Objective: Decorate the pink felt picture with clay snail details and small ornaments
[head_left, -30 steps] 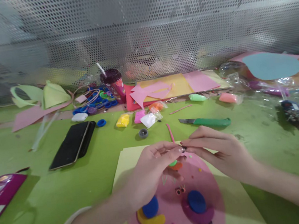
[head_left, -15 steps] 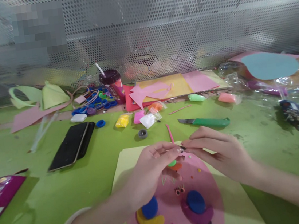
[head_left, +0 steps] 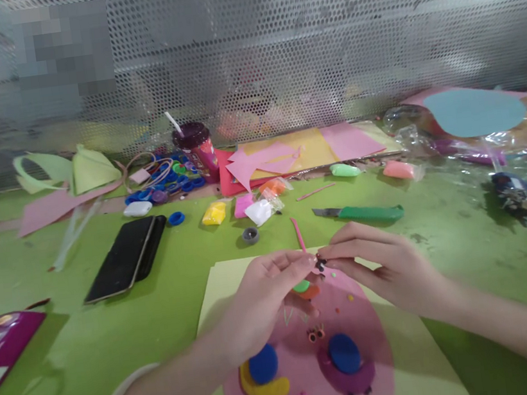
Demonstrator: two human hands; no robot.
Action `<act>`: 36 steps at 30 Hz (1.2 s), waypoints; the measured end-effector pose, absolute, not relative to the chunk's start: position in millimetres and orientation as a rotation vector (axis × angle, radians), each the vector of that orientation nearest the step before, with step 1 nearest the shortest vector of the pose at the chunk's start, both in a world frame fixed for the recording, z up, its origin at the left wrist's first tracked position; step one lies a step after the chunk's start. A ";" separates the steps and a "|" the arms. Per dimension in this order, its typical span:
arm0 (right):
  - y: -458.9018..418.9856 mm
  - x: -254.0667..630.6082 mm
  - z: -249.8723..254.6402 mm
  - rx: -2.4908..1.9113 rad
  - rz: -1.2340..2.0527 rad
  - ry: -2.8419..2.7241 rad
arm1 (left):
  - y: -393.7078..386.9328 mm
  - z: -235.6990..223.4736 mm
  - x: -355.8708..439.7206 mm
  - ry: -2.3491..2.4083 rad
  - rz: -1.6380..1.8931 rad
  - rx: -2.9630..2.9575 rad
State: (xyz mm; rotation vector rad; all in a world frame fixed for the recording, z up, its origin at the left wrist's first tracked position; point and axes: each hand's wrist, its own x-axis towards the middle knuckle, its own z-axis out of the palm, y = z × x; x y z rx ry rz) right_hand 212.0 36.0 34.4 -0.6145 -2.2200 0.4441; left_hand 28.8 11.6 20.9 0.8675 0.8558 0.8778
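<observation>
Black bit (head_left: 321,264) between the fingertips of two hands.
In the head view, the left hand (head_left: 276,290) and right hand (head_left: 386,265) have their fingertips drawn nearly together at the bit, over the pink oval's (head_left: 302,361) far edge; which hand pinches it, I cannot tell. Nearer than the grip sit a yellow piece (head_left: 272,389) and a purple piece (head_left: 353,382); just beyond it, a pink stick (head_left: 298,232).
</observation>
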 end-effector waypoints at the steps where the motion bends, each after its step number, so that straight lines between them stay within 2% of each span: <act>1: 36.0 212.4 34.1 -0.608 0.445 -2.224 | 11.9 20.9 28.7 0.860 0.877 0.869; 25: 48.2 222.8 34.9 -0.590 0.464 -2.279 | 13.7 18.7 27.2 0.879 0.781 0.850; 28: 71.7 243.3 32.2 -0.795 0.294 -2.322 | 15.3 16.5 25.9 0.896 0.792 0.838; 30: 87.6 256.5 23.5 -0.900 0.119 -2.542 | 17.1 16.4 24.8 0.901 0.822 0.822; 36: 101.1 262.1 -9.8 -0.954 0.074 -2.709 | 21.2 17.6 22.0 0.821 0.838 0.764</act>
